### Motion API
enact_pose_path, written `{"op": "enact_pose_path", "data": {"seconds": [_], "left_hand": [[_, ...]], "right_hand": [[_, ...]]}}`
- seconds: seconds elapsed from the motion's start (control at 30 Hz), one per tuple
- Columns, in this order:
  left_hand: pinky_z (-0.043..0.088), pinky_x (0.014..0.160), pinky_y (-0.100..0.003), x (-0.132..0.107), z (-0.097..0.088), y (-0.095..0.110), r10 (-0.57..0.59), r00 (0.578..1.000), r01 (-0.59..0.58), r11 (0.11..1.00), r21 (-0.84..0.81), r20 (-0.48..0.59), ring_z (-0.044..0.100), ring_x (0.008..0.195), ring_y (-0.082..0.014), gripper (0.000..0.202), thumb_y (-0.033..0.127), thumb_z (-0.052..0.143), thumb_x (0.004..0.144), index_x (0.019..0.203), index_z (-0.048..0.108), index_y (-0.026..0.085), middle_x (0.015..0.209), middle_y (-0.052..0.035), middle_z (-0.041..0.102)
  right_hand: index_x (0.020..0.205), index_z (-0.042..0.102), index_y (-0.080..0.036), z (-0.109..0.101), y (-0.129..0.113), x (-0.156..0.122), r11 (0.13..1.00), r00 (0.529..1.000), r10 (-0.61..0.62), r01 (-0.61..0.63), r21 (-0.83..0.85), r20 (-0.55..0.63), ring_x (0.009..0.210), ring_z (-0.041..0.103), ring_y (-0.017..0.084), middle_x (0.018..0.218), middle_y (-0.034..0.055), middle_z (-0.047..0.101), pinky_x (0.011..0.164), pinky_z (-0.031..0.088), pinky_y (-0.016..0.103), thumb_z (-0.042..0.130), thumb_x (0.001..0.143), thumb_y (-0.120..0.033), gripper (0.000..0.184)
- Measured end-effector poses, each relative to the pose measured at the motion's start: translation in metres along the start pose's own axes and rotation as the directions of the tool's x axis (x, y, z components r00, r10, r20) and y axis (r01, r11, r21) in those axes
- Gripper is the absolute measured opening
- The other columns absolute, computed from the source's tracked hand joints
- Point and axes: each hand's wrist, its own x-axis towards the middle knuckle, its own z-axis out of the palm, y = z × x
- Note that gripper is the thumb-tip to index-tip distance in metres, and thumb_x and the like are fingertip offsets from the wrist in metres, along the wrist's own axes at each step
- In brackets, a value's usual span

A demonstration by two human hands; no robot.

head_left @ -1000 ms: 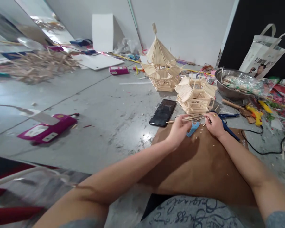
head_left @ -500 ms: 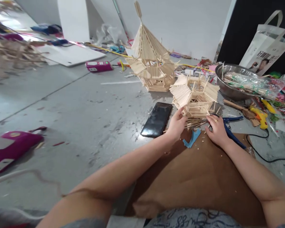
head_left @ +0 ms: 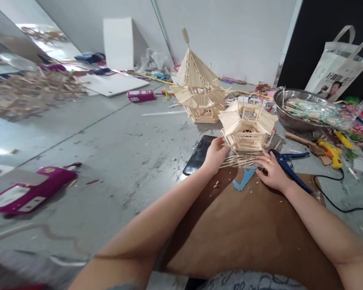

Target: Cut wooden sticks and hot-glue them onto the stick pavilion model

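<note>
A small six-sided pavilion model of thin wooden sticks (head_left: 248,139) stands ahead of me, its slatted roof open at the top. My left hand (head_left: 215,155) grips its left base corner between thumb and fingers and covers part of a black phone (head_left: 196,155). My right hand (head_left: 271,169) lies low at the right front, fingers spread, a fingertip by the model's right base corner; it wears a ring. Loose sticks (head_left: 240,160) lie between the hands, before the model. A blue scrap (head_left: 243,179) is nearer me. Blue-handled cutters (head_left: 290,165) rest beside my right hand.
Behind stands a taller stick pavilion (head_left: 201,90) with a pointed roof. To the right are a metal bowl (head_left: 286,119) of bagged sticks and a yellow glue gun (head_left: 331,153) with a black cord. Brown board (head_left: 245,225) covers the floor before me; a purple device (head_left: 36,189) is left.
The small pavilion has turned slightly, its front face now more toward me. My left hand has shifted left, over the phone's edge. The right hand stays low, near the sticks. The view has swung left.
</note>
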Motion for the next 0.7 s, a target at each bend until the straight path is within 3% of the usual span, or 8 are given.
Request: {"op": "enact_pose_path", "data": {"seconds": [0.1, 0.2, 0.47, 0.7], "left_hand": [[0.041, 0.072, -0.029, 0.0, -0.008, 0.0, 0.099, 0.995, -0.101, 0.95, 0.295, 0.021, 0.051, 0.071, -0.0129, 0.028, 0.02, 0.052, 0.064, 0.091, 0.051, 0.014, 0.082, -0.0022, 0.055], [0.041, 0.072, -0.031, -0.001, -0.009, 0.002, 0.154, 0.983, -0.18, 0.889, 0.422, 0.096, 0.049, 0.072, -0.015, 0.025, 0.024, 0.05, 0.068, 0.09, 0.05, 0.014, 0.081, -0.0031, 0.054], [0.044, 0.076, -0.032, -0.007, -0.006, 0.002, 0.278, 0.926, -0.37, 0.797, 0.478, 0.254, 0.053, 0.082, -0.0171, 0.024, 0.022, 0.048, 0.071, 0.094, 0.051, 0.016, 0.096, -0.0074, 0.052], [0.045, 0.073, -0.031, -0.01, -0.009, 0.002, 0.292, 0.92, -0.385, 0.794, 0.47, 0.26, 0.055, 0.082, -0.0178, 0.024, 0.022, 0.047, 0.072, 0.095, 0.052, 0.017, 0.091, -0.0064, 0.054]], "right_hand": [[0.098, 0.06, -0.018, 0.0, 0.0, -0.001, 0.999, 1.0, -0.02, 0.021, 0.04, -0.012, 0.122, 0.036, 0.025, 0.106, 0.0099, 0.061, 0.1, 0.021, 0.052, 0.049, 0.077, -0.023, 0.024], [0.096, 0.06, -0.016, 0.0, 0.001, -0.003, 0.997, 0.998, -0.052, 0.054, 0.062, -0.022, 0.122, 0.036, 0.025, 0.104, 0.0101, 0.062, 0.101, 0.022, 0.051, 0.05, 0.075, -0.02, 0.023], [0.097, 0.059, -0.018, -0.002, -0.001, -0.004, 0.992, 0.995, -0.093, 0.09, 0.089, 0.025, 0.126, 0.03, 0.024, 0.104, 0.0104, 0.061, 0.102, 0.022, 0.051, 0.051, 0.076, -0.021, 0.022], [0.095, 0.06, -0.018, -0.004, -0.005, -0.005, 0.991, 0.996, -0.082, 0.078, 0.112, 0.038, 0.126, 0.03, 0.025, 0.104, 0.0096, 0.062, 0.102, 0.021, 0.052, 0.052, 0.076, -0.022, 0.021]]}}
